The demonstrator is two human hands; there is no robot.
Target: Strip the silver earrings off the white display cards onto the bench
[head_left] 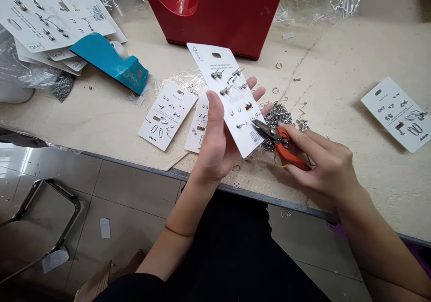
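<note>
My left hand (217, 142) grips a white earring card (215, 75) by its left edge, thumb on the face and fingers behind. The card is tilted above the table, its back printed and dotted with metal earring posts and backs. In my right hand (325, 163) are orange-handled pliers (291, 156), their dark jaws touching the card near its lower right corner by a small post. Whether the jaws pinch anything is too small to tell. Below and behind lies a pile of small silver earring parts (278, 115), partly hidden by the pliers and card.
Two earring cards lie left of my hand, one uncovered (167, 115); another card (399, 113) rests at the right. A red tape dispenser (222, 15) stands at the back. Beside a teal tape dispenser (109, 62) is a stack of cards (55, 17). The table's front edge runs below.
</note>
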